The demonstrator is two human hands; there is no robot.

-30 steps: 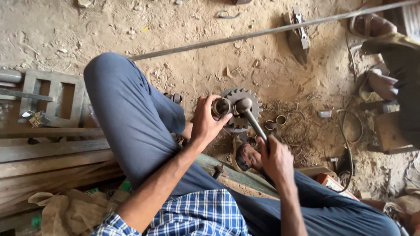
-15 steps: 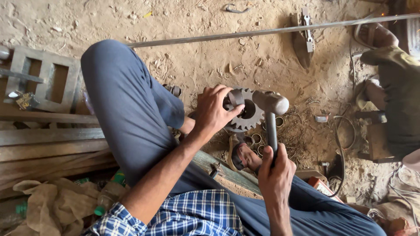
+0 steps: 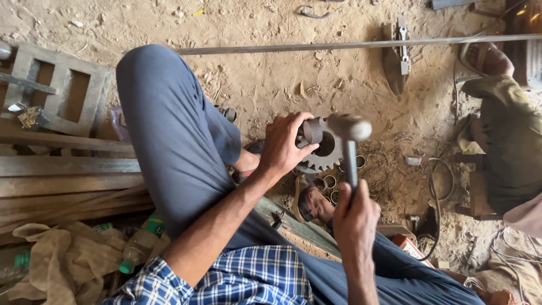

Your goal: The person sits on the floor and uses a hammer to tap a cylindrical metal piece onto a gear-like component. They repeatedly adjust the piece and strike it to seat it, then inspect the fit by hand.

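Note:
I sit on sandy ground with my knee raised. My left hand [image 3: 284, 146] grips a short metal cylinder [image 3: 312, 130] held against a toothed steel gear [image 3: 328, 153] that lies on the ground. In my right hand [image 3: 355, 217] is a hammer [image 3: 350, 141]; I hold its handle upright, and its head is level with the cylinder, just to its right. Several small metal rings [image 3: 328, 182] lie on the ground beside the gear, near my sandalled foot [image 3: 314, 203].
A long steel rod [image 3: 361, 44] crosses the ground at the top. Wooden planks [image 3: 62, 169] and a metal frame [image 3: 56, 90] lie at the left, with plastic bottles [image 3: 138, 244] and sacking below. Another person's leg and shoe [image 3: 497, 96] are at the right, by cables.
The hammer has swung up from a slanted position low over the gear to upright, its head now beside the cylinder. My left hand has kept the cylinder on the gear.

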